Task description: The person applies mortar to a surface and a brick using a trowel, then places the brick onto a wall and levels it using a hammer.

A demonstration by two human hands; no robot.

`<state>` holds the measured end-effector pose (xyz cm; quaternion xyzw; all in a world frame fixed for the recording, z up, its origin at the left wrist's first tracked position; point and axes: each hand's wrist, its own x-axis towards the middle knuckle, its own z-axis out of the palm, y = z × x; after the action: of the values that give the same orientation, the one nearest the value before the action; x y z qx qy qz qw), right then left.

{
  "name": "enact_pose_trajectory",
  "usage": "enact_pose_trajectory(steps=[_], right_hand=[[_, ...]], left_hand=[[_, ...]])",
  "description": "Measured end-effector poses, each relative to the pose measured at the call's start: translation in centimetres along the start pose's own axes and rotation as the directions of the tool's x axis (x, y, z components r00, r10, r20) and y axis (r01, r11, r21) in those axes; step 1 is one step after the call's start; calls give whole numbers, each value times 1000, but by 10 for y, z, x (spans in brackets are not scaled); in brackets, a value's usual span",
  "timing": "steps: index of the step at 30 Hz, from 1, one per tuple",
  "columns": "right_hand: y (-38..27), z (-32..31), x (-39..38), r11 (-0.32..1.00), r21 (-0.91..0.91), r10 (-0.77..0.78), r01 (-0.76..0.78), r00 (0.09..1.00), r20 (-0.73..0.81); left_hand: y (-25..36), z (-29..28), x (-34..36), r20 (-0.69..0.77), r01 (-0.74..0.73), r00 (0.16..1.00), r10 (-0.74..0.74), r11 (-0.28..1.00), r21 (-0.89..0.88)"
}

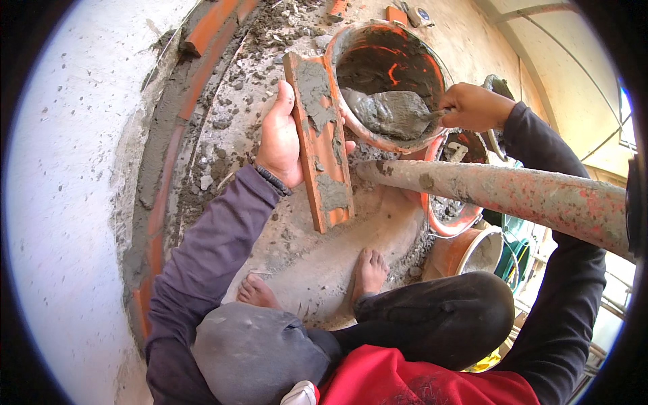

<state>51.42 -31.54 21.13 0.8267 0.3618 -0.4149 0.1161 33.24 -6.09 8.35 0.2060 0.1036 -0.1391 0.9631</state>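
Observation:
My left hand (279,145) is closed round a long, ribbed orange clay brick (329,152), with the thumb along its left edge. Patches of wet grey mortar (332,192) stick to the brick's upper face. My right hand (474,106) grips the handle of a trowel (398,116), whose blade is coated in grey mortar. That blade is over the mouth of an orange bucket (442,54) smeared inside with mortar. The far end of the brick lies beside the bucket's left rim. How much mortar the bucket holds is hard to make out.
A thick, mortar-stained pole (499,192) crosses from the right, beneath my right arm. Below it stand a second orange bucket (466,223) and a tipped one (482,251). Along the white wall (74,169) runs a course of laid bricks (177,152). Mortar crumbs litter the floor.

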Motion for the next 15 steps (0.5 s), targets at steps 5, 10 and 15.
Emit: enact_pose_trajectory(steps=[5,10,15], right_hand=[[-14,7,-27,828,533,202,-175,979,8],[-4,23,-59,890,444,223,-106,950,-220],[23,106,-122,839,532,370,115,595,-713]], left_hand=[[5,0,-20,-57,-56,997,50,993,-107],[15,11,-50,-186,-118,978,96,987,-109],[10,-10,-82,-83,-125,991,107,959,-255]])
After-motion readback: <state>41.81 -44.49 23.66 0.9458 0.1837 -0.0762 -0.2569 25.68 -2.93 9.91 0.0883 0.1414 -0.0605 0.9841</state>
